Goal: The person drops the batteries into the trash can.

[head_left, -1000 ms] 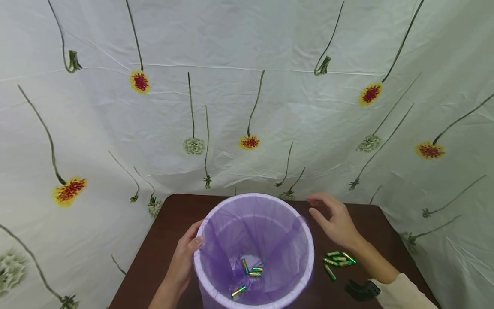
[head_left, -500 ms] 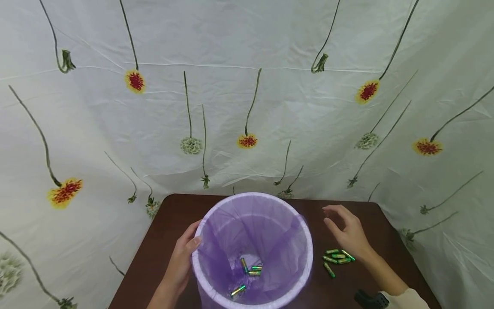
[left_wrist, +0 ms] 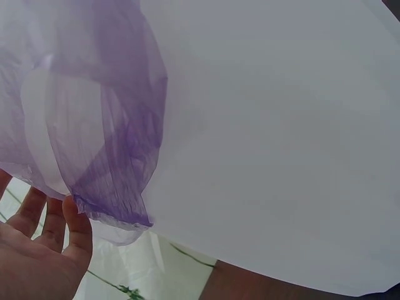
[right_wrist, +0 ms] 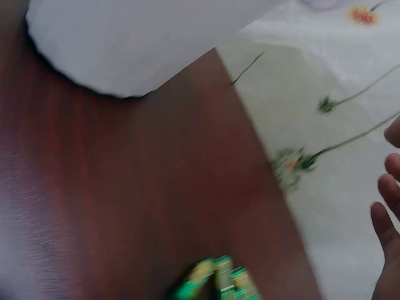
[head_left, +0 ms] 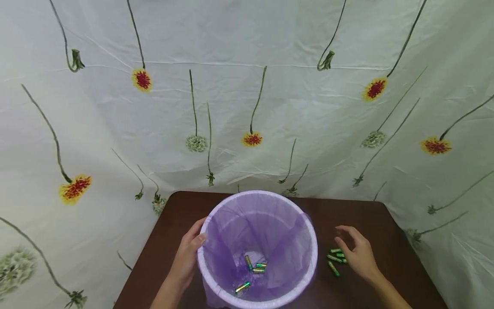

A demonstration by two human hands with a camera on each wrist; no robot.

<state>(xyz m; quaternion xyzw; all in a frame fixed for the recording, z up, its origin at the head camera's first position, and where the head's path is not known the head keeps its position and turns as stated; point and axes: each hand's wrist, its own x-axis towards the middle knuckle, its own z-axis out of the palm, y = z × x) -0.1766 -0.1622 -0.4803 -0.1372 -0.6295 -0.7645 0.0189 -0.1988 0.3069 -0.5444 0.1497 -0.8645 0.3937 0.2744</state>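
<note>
A white bin [head_left: 290,301] lined with a thin purple plastic bag [head_left: 278,240] stands on the table. My left hand [head_left: 185,253] grips the bin at its left rim, thumb over the edge; in the left wrist view its fingers lie along the outside by the bag's overhang. Several green and gold batteries [head_left: 242,287] lie at the bottom of the bag. To the right of the bin, my right hand [head_left: 360,255] hovers with relaxed, slightly bent fingers and holds nothing. It partly hides a small group of loose batteries [head_left: 333,269] on the tabletop.
The dark brown table [head_left: 185,206] has rounded far corners. Behind it and along both sides hangs a pale cloth [head_left: 231,98] printed with flowers on long stems.
My right hand has moved right and down from beside the bin's rim to the loose batteries. The left hand keeps its hold, and the bin stays in place.
</note>
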